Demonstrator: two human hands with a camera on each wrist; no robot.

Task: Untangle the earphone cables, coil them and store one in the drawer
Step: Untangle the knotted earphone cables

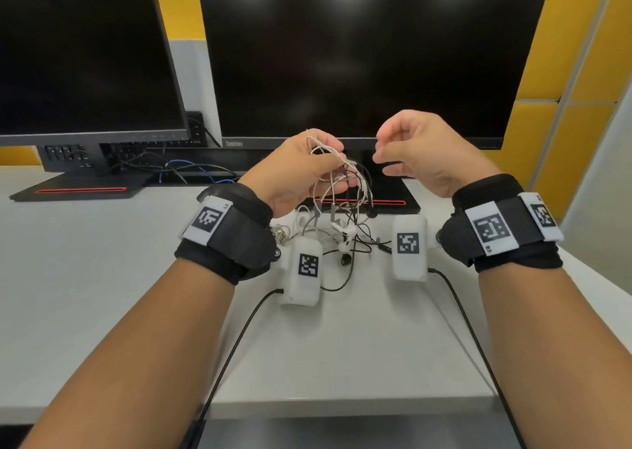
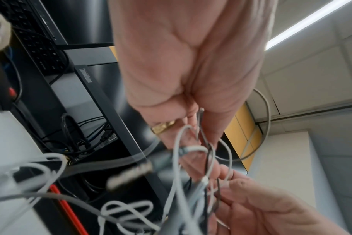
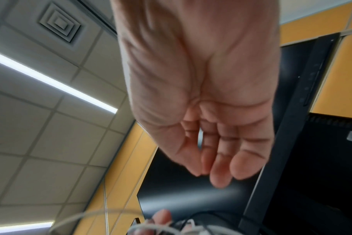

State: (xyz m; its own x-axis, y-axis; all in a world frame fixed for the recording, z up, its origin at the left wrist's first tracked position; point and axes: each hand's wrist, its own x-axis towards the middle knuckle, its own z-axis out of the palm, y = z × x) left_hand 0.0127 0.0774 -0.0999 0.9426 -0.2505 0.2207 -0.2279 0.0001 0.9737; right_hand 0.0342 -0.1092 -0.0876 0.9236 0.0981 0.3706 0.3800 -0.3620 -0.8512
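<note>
Tangle up off the desk (image 1: pixel 102 277)!
My left hand (image 1: pixel 301 171) grips the earphone cables (image 1: pixel 337 189); right hand (image 1: pixel 417 151), at three o'clock, loosely curled, holding nothing; knot details blurred.

The earphone cables (image 1: pixel 337 182) are white and black, tangled, in front of the black monitor (image 1: pixel 369 55), whose base has a red stripe (image 1: pixel 366 203); behind the monitor the wall panels (image 1: pixel 578 72) are yellow

White desk (image 1: pixel 102 277) with tangled earphone cables (image 1: pixel 342 240) and two monitor bases (image 1: pixel 78 190).
</note>
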